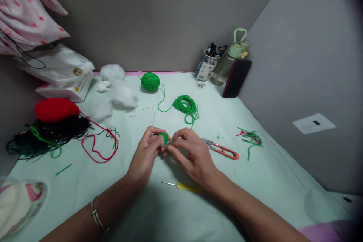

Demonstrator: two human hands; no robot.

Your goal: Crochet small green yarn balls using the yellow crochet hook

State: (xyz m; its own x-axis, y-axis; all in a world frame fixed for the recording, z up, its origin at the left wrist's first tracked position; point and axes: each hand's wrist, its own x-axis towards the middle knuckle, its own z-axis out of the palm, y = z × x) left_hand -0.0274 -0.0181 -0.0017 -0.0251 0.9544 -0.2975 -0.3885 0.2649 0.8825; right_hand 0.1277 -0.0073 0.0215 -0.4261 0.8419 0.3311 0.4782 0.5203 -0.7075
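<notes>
Yarn work fills the head view. The left hand (147, 155) and the right hand (193, 155) meet just above the pale green surface (141, 211), and between their fingertips sits a small green yarn piece (163, 137). Each grip is closed on it, thumb and fingers pinching from either side. A bracelet (98, 217) circles the left wrist. A yellow hook (184, 186) lies on the surface just under the right wrist, and orange snips (222, 149) lie just right of the right hand. Farther back a green strand runs from a green ball (150, 81) to a loose green coil (185, 106). White stuffing (119, 92) lies left of the ball, red yarn (55, 109) and black yarn (56, 130) at the left edge, scraps (251, 138) at the right, a bottle (229, 64) in the far corner
</notes>
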